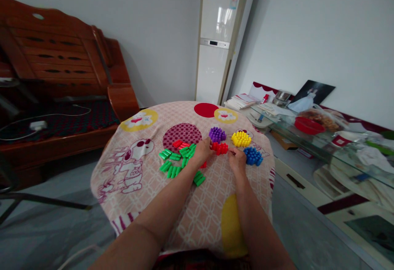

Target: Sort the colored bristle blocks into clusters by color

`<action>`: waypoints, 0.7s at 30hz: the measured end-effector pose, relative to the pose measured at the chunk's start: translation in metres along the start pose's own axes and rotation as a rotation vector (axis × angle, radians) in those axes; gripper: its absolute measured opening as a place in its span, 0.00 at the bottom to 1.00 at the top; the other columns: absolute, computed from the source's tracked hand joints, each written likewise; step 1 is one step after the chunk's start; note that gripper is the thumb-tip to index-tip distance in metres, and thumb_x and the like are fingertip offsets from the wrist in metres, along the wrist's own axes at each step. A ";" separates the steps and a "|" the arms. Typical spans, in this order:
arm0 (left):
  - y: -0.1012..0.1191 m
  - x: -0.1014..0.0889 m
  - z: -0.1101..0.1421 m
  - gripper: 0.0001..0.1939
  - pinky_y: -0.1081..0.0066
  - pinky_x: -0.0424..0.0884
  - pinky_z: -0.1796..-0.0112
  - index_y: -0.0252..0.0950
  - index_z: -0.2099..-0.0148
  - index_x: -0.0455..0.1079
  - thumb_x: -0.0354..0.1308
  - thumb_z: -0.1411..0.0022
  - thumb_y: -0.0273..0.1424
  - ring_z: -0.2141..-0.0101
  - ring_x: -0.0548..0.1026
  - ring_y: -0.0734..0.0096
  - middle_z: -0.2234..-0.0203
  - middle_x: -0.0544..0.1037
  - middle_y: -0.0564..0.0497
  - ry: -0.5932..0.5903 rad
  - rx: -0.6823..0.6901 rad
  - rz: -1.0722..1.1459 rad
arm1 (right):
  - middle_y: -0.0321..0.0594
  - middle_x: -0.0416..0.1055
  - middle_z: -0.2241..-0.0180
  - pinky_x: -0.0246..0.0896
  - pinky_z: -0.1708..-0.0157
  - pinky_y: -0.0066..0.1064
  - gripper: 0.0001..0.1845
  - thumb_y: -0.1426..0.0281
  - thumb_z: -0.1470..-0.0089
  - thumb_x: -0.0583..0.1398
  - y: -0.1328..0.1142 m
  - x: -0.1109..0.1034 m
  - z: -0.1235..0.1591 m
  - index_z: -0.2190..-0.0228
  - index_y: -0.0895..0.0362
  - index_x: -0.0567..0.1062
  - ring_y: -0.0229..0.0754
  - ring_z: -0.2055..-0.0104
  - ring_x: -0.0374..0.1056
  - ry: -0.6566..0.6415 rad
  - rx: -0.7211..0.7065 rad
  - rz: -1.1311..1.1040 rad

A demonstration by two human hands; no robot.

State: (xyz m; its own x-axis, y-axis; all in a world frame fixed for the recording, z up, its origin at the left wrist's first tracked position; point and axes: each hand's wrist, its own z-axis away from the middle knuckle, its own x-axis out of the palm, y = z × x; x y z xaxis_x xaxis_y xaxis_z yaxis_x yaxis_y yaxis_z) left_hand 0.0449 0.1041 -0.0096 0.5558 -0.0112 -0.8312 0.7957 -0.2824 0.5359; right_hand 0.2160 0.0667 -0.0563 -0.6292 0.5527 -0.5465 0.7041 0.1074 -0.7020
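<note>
On the cloth-covered table, a cluster of red plastic pieces (219, 148) lies between my two hands. My left hand (203, 150) is closed, its fingertips against the left side of the red cluster. Just right of the cluster, my right hand (237, 160) has its fingers drawn together near the red pieces; whatever they pinch is too small to make out. Loose green plastic pieces (174, 172) lie in small groups around my left wrist, with a few red ones (177, 143) behind them. Bunched nearby are purple pieces (217, 133), yellow pieces (241, 138) and blue pieces (253, 156).
A patterned cloth (197, 220) covers the round table. To the left stands a wooden bench (61, 69). A white floor-standing cabinet unit (214, 69) is in the corner. On the right, a glass-topped stand (308, 138) carries papers, bags and a red bowl (309, 125).
</note>
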 end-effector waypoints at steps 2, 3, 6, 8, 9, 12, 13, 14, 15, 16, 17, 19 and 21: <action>0.000 0.000 -0.001 0.22 0.73 0.69 0.62 0.31 0.48 0.69 0.61 0.46 0.25 0.62 0.78 0.65 0.62 0.81 0.45 -0.004 0.020 0.024 | 0.45 0.80 0.69 0.64 0.62 0.36 0.16 0.69 0.51 0.55 0.001 0.000 0.000 0.69 0.57 0.82 0.48 0.66 0.73 0.006 0.000 0.008; 0.001 0.000 -0.001 0.22 0.73 0.69 0.61 0.31 0.47 0.69 0.61 0.46 0.24 0.62 0.78 0.66 0.62 0.81 0.45 -0.011 0.033 0.030 | 0.45 0.80 0.69 0.64 0.62 0.36 0.16 0.69 0.51 0.55 0.002 0.001 0.000 0.69 0.57 0.82 0.48 0.66 0.73 0.008 0.000 0.012; 0.002 0.001 -0.002 0.19 0.72 0.70 0.61 0.31 0.50 0.72 0.59 0.46 0.23 0.62 0.78 0.65 0.62 0.81 0.45 -0.032 0.073 0.031 | 0.46 0.80 0.69 0.65 0.62 0.36 0.15 0.69 0.51 0.55 0.002 0.001 0.000 0.69 0.57 0.82 0.48 0.66 0.73 -0.003 0.003 0.017; 0.003 0.002 -0.003 0.18 0.72 0.71 0.61 0.31 0.52 0.74 0.59 0.46 0.23 0.62 0.78 0.64 0.62 0.81 0.45 -0.037 0.092 0.033 | 0.46 0.80 0.69 0.65 0.63 0.36 0.15 0.69 0.51 0.55 0.002 0.001 0.000 0.69 0.57 0.82 0.48 0.67 0.73 -0.004 0.004 0.017; 0.003 0.003 -0.002 0.18 0.71 0.71 0.61 0.31 0.52 0.74 0.60 0.47 0.23 0.62 0.78 0.63 0.62 0.81 0.45 -0.035 0.098 0.039 | 0.46 0.80 0.70 0.65 0.63 0.36 0.15 0.69 0.51 0.55 0.001 0.001 0.001 0.69 0.57 0.82 0.48 0.67 0.73 -0.002 0.002 0.018; 0.003 0.005 -0.002 0.19 0.71 0.71 0.61 0.30 0.51 0.74 0.60 0.47 0.24 0.63 0.78 0.63 0.62 0.81 0.45 -0.027 0.118 0.076 | 0.46 0.80 0.69 0.65 0.61 0.36 0.15 0.70 0.51 0.55 0.000 0.000 0.001 0.70 0.57 0.82 0.48 0.67 0.73 0.005 -0.007 0.023; 0.003 0.006 -0.001 0.19 0.71 0.72 0.61 0.30 0.50 0.74 0.59 0.47 0.23 0.63 0.78 0.63 0.62 0.81 0.45 -0.024 0.127 0.088 | 0.46 0.80 0.69 0.65 0.61 0.36 0.15 0.70 0.51 0.55 0.000 0.000 0.001 0.70 0.57 0.82 0.48 0.67 0.72 0.003 -0.011 0.023; 0.003 0.006 -0.001 0.20 0.71 0.72 0.61 0.29 0.50 0.73 0.59 0.47 0.23 0.63 0.78 0.64 0.62 0.81 0.44 -0.023 0.135 0.098 | 0.45 0.80 0.69 0.65 0.61 0.36 0.15 0.70 0.51 0.55 0.000 0.000 0.001 0.70 0.57 0.82 0.48 0.67 0.72 0.002 -0.015 0.023; 0.004 0.007 -0.001 0.20 0.71 0.72 0.61 0.29 0.49 0.73 0.58 0.47 0.22 0.63 0.78 0.64 0.61 0.81 0.44 -0.024 0.141 0.104 | 0.46 0.80 0.69 0.64 0.61 0.36 0.15 0.69 0.51 0.55 0.000 -0.001 0.001 0.69 0.57 0.82 0.48 0.67 0.72 0.001 -0.017 0.025; 0.004 0.007 -0.001 0.20 0.70 0.72 0.60 0.29 0.49 0.73 0.58 0.47 0.21 0.62 0.78 0.63 0.60 0.81 0.44 -0.023 0.147 0.105 | 0.46 0.80 0.69 0.64 0.61 0.36 0.15 0.69 0.51 0.55 0.000 -0.001 0.000 0.69 0.57 0.82 0.48 0.67 0.73 0.001 -0.019 0.028; 0.004 0.007 -0.001 0.20 0.70 0.72 0.59 0.29 0.50 0.73 0.58 0.47 0.21 0.62 0.78 0.63 0.60 0.81 0.43 -0.022 0.153 0.104 | 0.46 0.80 0.69 0.64 0.62 0.36 0.15 0.69 0.51 0.55 0.000 0.000 0.000 0.69 0.57 0.82 0.48 0.67 0.73 0.003 -0.020 0.031; 0.005 0.007 0.000 0.20 0.68 0.72 0.58 0.29 0.50 0.74 0.58 0.47 0.21 0.60 0.78 0.61 0.58 0.81 0.42 -0.022 0.168 0.104 | 0.47 0.80 0.69 0.64 0.62 0.36 0.16 0.69 0.51 0.55 0.001 0.000 0.000 0.69 0.58 0.82 0.49 0.66 0.73 0.007 -0.018 0.036; 0.004 0.008 0.000 0.20 0.68 0.72 0.56 0.29 0.50 0.74 0.59 0.47 0.22 0.59 0.78 0.61 0.58 0.80 0.42 -0.022 0.177 0.107 | 0.47 0.80 0.69 0.64 0.63 0.37 0.16 0.69 0.52 0.55 0.002 0.001 0.000 0.69 0.58 0.82 0.49 0.66 0.73 0.010 -0.018 0.031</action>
State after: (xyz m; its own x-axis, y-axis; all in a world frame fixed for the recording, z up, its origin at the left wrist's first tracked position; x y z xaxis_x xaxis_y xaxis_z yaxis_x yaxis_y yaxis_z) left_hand 0.0527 0.1031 -0.0142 0.6283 -0.0705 -0.7748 0.6764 -0.4425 0.5888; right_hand 0.2169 0.0674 -0.0582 -0.6036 0.5640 -0.5635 0.7293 0.1050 -0.6761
